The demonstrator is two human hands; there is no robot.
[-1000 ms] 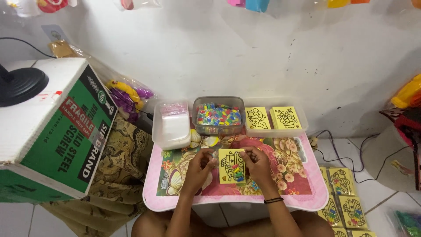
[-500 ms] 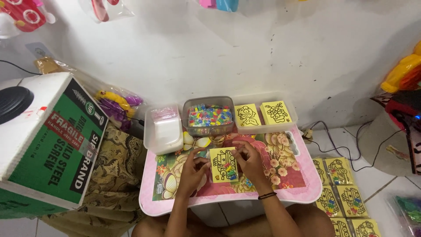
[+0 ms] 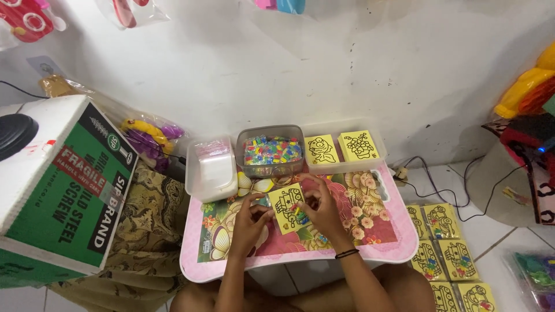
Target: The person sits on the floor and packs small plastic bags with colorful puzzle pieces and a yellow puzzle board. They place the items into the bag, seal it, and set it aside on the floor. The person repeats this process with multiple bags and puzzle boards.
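your left hand (image 3: 250, 218) and right hand (image 3: 321, 209) are both clamped on the yellow card (image 3: 287, 207) — it's held just above the pink worktop (image 3: 300, 263), near the tub of coloured pieces (image 3: 272, 151).

A scuffed white wall (image 3: 243, 69) with small marks and cracks runs behind a small pink table (image 3: 404, 242) that stands low on a white tiled floor (image 3: 503, 248). Black cables (image 3: 439, 179) trail across the tiles by the wall on the right. On the left a large green and white cardboard box (image 3: 69, 190) sits above patterned brown cloth (image 3: 150, 214). Packaged toys (image 3: 29, 17) hang along the top of the wall. The light is soft and even.
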